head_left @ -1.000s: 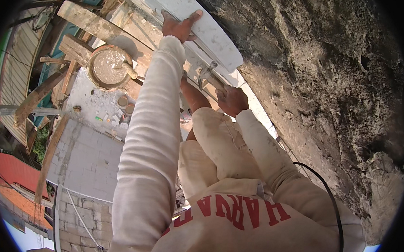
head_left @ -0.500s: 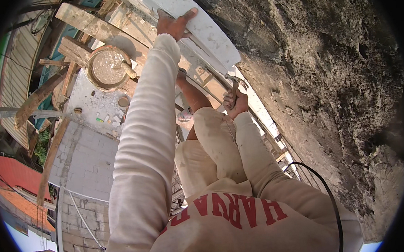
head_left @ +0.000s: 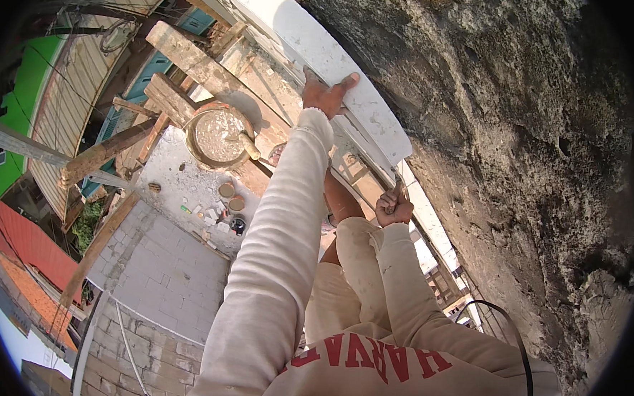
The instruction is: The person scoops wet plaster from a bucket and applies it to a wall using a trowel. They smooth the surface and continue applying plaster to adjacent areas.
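Observation:
A long pale block (head_left: 376, 102) lies along the top of the wall being built, beside a rough dark wall. My left hand (head_left: 326, 96) grips its near-left edge, the thumb stretched across the upper face and the other fingers over the side. Below the block's near end, my right hand (head_left: 393, 208) is closed around a claw hammer (head_left: 400, 181), its metal head up close to the block's end corner. The hammer's handle is mostly hidden by my fist. Both my sleeves are long and off-white.
The rough dark wall (head_left: 500, 138) fills the right side. At left, a bucket of wet mortar (head_left: 217, 135) with a wooden-handled tool stands near timber planks (head_left: 202, 57). Two small round tins (head_left: 231, 195) and rubble lie on the grey slab (head_left: 161, 159). Below is a block wall (head_left: 162, 249).
The view has shifted, so the scene sits farther right and lower. The hammer has turned and its head now shows edge-on near the block's end. My left hand stays on the block.

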### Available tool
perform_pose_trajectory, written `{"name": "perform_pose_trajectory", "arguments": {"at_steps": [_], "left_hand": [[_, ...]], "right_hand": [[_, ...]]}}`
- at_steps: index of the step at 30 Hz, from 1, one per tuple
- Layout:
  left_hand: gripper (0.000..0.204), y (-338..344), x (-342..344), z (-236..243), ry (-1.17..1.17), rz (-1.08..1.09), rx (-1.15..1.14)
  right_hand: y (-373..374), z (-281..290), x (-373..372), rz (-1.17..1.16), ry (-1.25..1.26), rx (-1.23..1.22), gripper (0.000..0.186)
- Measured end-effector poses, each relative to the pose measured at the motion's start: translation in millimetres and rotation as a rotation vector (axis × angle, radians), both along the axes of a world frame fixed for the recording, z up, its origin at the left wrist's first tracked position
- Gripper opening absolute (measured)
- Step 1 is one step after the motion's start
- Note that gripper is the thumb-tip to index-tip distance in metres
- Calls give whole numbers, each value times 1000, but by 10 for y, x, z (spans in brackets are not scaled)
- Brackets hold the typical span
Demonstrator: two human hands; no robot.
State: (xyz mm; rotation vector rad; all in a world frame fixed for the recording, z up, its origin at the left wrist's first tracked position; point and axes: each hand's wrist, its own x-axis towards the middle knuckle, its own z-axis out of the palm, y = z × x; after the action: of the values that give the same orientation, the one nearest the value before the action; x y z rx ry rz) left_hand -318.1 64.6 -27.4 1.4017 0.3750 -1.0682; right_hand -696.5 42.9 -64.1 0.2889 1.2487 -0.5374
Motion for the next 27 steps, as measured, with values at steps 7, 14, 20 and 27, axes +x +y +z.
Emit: {"name": "perform_pose_trajectory", "arguments": {"at_steps": [7,14,20,27], "left_hand": [[103,57,44,-4,-48,-18,-6],[104,33,38,39,12,22,-34],[102,24,55,56,-12,12,-68],[84,113,-100,-117,-360,-91,323]], "right_hand": [[-94,235,336,464,26,-86,42],[-115,265,456,409,14,-84,42],[-161,211,300,415,-25,-50,44],[-163,308,-18,832,231,221,42]]}}
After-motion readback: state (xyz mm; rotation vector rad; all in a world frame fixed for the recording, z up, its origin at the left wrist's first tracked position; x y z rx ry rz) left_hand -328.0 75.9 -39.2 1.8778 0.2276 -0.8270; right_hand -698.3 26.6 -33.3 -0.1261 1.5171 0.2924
